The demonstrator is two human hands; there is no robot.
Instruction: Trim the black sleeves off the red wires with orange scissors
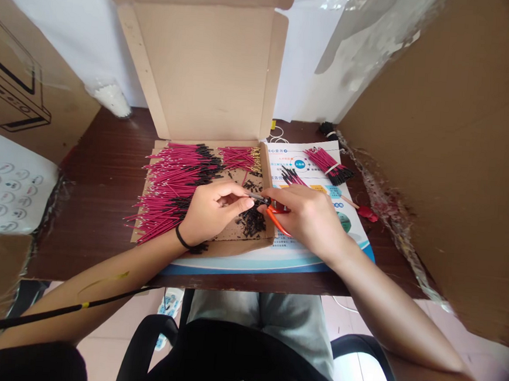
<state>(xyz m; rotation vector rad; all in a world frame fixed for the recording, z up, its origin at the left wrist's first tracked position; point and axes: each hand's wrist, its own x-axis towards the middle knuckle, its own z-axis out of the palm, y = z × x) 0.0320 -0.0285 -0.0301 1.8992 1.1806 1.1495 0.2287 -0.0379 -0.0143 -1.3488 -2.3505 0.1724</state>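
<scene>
My right hand (311, 218) is closed around orange-handled cutters (277, 219), whose dark jaws point left. Just left of the jaws, my left hand (215, 206) pinches a thin red wire (244, 178); its end at the jaws is too small to make out. Both hands are over an open cardboard box (227, 250). On its left side lie heaps of red wires with black ends (172, 172). Short red wires with gold-coloured tips (239, 158) lie at its back. Small black scraps (252, 222) are scattered beneath the cutters.
The box lid (206, 69) stands upright behind. A printed sheet (349, 221) lies under the box on the dark table (81, 200). To the right is a banded wire bundle (329, 166). Large cardboard boxes flank both sides, the right one (455, 159) close to my arm.
</scene>
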